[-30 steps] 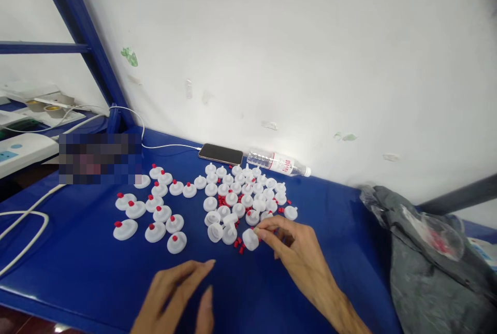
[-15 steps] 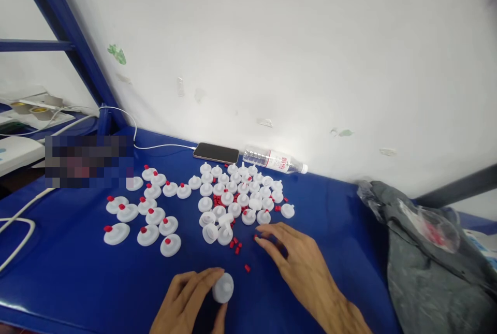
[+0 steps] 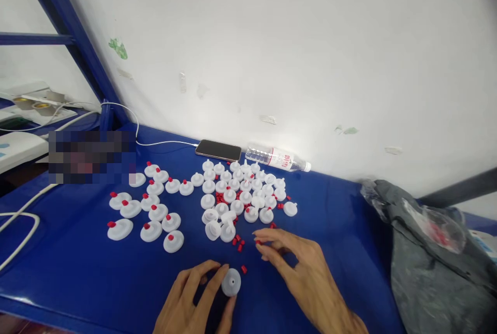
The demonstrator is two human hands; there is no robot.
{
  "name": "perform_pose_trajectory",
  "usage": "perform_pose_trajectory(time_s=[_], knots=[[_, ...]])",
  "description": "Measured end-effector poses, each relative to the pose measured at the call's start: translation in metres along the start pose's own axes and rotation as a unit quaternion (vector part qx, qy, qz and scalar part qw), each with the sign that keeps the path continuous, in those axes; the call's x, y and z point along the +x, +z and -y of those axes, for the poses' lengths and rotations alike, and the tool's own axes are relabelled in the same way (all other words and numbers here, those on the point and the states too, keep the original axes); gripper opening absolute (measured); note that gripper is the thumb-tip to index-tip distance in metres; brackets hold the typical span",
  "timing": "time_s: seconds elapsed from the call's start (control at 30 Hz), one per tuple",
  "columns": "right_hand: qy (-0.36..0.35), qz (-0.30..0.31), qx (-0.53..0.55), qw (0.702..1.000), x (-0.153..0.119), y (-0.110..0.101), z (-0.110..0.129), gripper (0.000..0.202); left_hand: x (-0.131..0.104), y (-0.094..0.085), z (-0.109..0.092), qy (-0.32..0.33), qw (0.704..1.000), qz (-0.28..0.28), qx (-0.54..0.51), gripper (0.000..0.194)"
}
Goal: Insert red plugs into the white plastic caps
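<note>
Blue surface (image 3: 77,272) against a white wall. Left hand (image 3: 194,303) fingers clamped on one white disc (image 3: 231,282), stem hole facing up. Right hand (image 3: 298,272) fingertips pinch one red cap (image 3: 258,242), just up-right of the disc; right hand nearer. About a dozen capped discs (image 3: 149,209) left, some thirty uncapped (image 3: 240,194) ahead.

left hand (image 3: 196,300) pinching, right hand (image 3: 298,266) fingers curled

Both hands bare, no gloves, rings or watch: left hand (image 3: 194,300) at 6 o'clock, right hand (image 3: 301,272) at 5, forearm unsleeved.
</note>
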State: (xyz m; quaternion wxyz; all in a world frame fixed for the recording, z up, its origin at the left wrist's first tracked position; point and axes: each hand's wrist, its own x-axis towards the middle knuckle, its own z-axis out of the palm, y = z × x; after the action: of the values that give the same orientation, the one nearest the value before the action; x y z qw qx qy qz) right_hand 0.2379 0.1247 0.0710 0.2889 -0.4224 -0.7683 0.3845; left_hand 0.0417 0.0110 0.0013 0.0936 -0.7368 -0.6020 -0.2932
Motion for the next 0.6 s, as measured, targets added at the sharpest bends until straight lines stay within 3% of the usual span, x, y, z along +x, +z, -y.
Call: perform_pose_trajectory(time_s=[0.13, 0.27, 0.47, 0.6], knots=[[-0.077, -0.002, 0.035, 0.996, -0.009, 0.009, 0.018, 0.018, 0.000, 0.001, -0.001, -0.007, 1.000, -0.016, 0.001, 0.033], [-0.129, 0.010, 0.034, 0.991, -0.017, 0.029, 0.018, 0.021, -0.001, -0.001, -0.001, -0.015, 1.000, -0.016, 0.009, 0.029], [-0.101, 0.052, -0.025, 0.993, -0.024, 0.042, 0.007, 0.026, -0.002, -0.003, -0.002, -0.017, 1.000, 0.001, 0.013, 0.031], [-0.101, 0.013, -0.009, 0.995, -0.027, 0.043, 0.005, 0.019, -0.001, -0.003, -0.005, -0.022, 1.000, -0.011, -0.003, 0.030]])
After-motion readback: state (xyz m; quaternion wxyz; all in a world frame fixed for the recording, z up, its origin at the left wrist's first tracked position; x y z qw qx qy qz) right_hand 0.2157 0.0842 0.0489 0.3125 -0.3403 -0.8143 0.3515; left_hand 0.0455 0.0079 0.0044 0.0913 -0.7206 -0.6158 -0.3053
